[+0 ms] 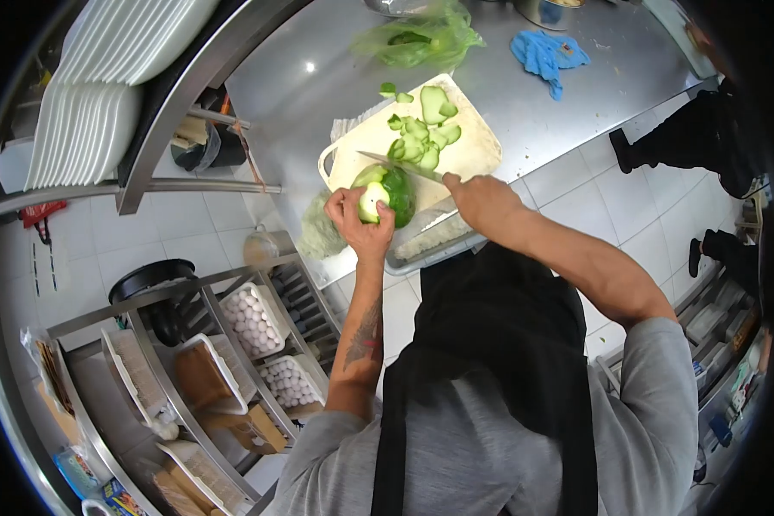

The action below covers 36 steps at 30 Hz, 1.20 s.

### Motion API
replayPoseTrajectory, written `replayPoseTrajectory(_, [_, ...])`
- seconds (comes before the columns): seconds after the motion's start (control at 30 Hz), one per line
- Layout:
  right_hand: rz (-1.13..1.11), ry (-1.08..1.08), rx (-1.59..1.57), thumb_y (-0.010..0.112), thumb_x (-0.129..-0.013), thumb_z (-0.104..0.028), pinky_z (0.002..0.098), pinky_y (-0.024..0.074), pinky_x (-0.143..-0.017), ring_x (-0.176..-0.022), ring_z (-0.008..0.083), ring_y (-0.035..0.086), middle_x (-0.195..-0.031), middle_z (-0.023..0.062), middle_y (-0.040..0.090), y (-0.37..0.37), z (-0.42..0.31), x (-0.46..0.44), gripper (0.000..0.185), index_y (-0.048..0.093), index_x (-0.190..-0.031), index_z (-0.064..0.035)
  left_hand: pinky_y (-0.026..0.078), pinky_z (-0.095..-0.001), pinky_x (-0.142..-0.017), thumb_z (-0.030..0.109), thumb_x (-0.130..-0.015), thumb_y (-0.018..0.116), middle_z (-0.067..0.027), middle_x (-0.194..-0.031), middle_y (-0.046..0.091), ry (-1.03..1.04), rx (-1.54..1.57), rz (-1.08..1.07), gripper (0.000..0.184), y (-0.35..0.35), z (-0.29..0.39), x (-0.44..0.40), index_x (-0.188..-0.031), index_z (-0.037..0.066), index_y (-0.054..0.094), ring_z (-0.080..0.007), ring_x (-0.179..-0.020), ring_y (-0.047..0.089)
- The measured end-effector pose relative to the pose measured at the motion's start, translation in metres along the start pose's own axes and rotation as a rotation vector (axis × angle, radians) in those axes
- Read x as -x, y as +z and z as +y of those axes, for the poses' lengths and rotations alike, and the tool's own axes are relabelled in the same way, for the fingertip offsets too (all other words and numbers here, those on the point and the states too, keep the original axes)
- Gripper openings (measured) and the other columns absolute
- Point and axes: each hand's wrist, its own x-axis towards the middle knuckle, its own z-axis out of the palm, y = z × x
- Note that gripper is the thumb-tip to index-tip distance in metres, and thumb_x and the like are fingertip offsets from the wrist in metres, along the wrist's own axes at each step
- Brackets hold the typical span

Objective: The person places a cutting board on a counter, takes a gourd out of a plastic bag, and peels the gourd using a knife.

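Observation:
On the near left part of a cream cutting board [477, 150] rests a large green fruit [402, 196], its peel partly cut away to pale flesh. My left hand [361, 222] grips its left side, fingers wrapped round it. My right hand [482, 203] is closed on the handle of a knife [417, 170], whose blade points left across the top of the fruit. Cut green peel pieces [417, 142] lie in a heap on the board beyond the blade.
A green plastic bag [430, 39] and a blue cloth [546, 58] lie on the steel table [292, 103]. A tray [439, 245] sits at the near edge. Stacked white plates [103, 95] and egg trays [254, 320] are at left. Two people's legs show at right.

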Motion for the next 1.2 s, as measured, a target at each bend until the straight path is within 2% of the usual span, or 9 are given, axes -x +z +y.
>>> replayPoseTrajectory(0.07, [-0.052,-0.029,-0.162,0.053,-0.088,0.0,0.0475,0.0575,-0.066,-0.077,0.0394,0.071,-0.08,0.0241,0.068,0.001,0.007,-0.012,0.042,0.047,-0.129,0.0012,0.044,-0.0467,-0.096,0.015,-0.079,0.069,-0.0188,-0.111,0.051,0.036,-0.018,0.005,0.036,0.001,0.0,-0.001,-0.112,0.003,0.063,-0.0354,-0.109,0.049])
replayPoseTrajectory(0.3, [-0.177,-0.034,-0.193,0.053,-0.088,-0.002,0.0486,0.0579,-0.066,-0.074,0.0403,0.07,-0.082,0.0249,0.066,-0.063,0.005,0.031,0.039,0.049,-0.127,0.0014,0.042,-0.047,-0.097,0.012,-0.077,0.067,-0.0185,-0.109,0.05,-0.035,-0.04,-0.064,0.036,-0.002,0.005,-0.007,-0.111,0.004,0.063,-0.0342,-0.108,0.048])
replayPoseTrajectory(0.53, [-0.125,-0.062,-0.22,0.055,-0.088,-0.001,0.0464,0.0583,-0.063,-0.074,0.0398,0.07,-0.081,0.0249,0.066,-0.045,0.02,0.003,0.036,0.049,-0.123,0.0043,0.041,-0.0465,-0.098,0.013,-0.077,0.061,-0.0183,-0.108,0.049,-0.133,-0.087,-0.101,0.033,0.0,0.018,-0.013,-0.109,0.004,0.061,-0.0343,-0.108,0.047])
replayPoseTrajectory(0.67, [-0.12,-0.135,-0.376,0.056,-0.088,-0.002,0.0451,0.0588,-0.065,-0.079,0.0384,0.072,-0.082,0.0241,0.069,-0.021,0.015,-0.053,0.032,0.051,-0.119,0.004,0.04,-0.0478,-0.097,0.021,-0.081,0.062,-0.0182,-0.105,0.049,-0.148,-0.143,-0.136,0.033,0.001,0.023,-0.016,-0.108,0.002,0.06,-0.0345,-0.107,0.047])
replayPoseTrajectory(0.83, [-0.261,-0.146,-0.395,0.06,-0.088,-0.004,0.0429,0.0599,-0.071,-0.085,0.0324,0.074,-0.092,0.0143,0.073,0.011,0.014,-0.128,0.034,0.055,-0.122,0.0033,0.042,-0.0475,-0.089,0.028,-0.086,0.062,-0.0187,-0.101,0.047,-0.096,-0.184,-0.125,0.034,0.004,0.022,-0.017,-0.107,0.001,0.061,-0.0338,-0.1,0.046])
replayPoseTrajectory(1.07, [-0.266,-0.173,-0.574,0.053,-0.089,-0.003,0.0495,0.0562,-0.065,-0.076,0.0403,0.07,-0.077,0.0223,0.068,-0.008,0.082,-0.099,0.037,0.051,-0.125,0.0025,0.039,-0.0441,-0.085,0.036,-0.097,0.053,-0.017,-0.101,0.043,-0.087,-0.255,-0.122,0.036,0.012,0.018,-0.016,-0.112,0.003,0.058,-0.0304,-0.094,0.044])
replayPoseTrajectory(1.13, [-0.313,-0.16,-0.554,0.054,-0.087,-0.002,0.0485,0.0557,-0.062,-0.072,0.0404,0.069,-0.074,0.0229,0.066,-0.034,0.093,-0.066,0.038,0.05,-0.125,0.0029,0.037,-0.0459,-0.097,0.048,-0.103,0.047,-0.0177,-0.113,0.042,-0.149,-0.265,-0.158,0.048,0.005,0.02,-0.011,-0.117,0.002,0.053,-0.0307,-0.106,0.044])
replayPoseTrajectory(1.17, [-0.366,-0.142,-0.553,0.055,-0.087,-0.002,0.0478,0.0553,-0.06,-0.07,0.0403,0.068,-0.073,0.0228,0.065,-0.039,0.098,-0.055,0.039,0.049,-0.125,0.0031,0.036,-0.0435,-0.086,0.032,-0.097,0.052,-0.0148,-0.101,0.041,-0.082,-0.264,-0.135,0.035,0.006,0.019,-0.014,-0.116,0.003,0.055,-0.0285,-0.094,0.042])
replayPoseTrajectory(1.2, [-0.374,-0.139,-0.558,0.055,-0.087,-0.002,0.0478,0.0553,-0.06,-0.07,0.0403,0.068,-0.073,0.0228,0.065,-0.04,0.102,-0.044,0.039,0.049,-0.125,0.0031,0.036,-0.0435,-0.086,0.032,-0.097,0.052,-0.0148,-0.101,0.041,-0.088,-0.265,-0.142,0.035,0.006,0.016,-0.014,-0.116,0.003,0.055,-0.0285,-0.094,0.042])
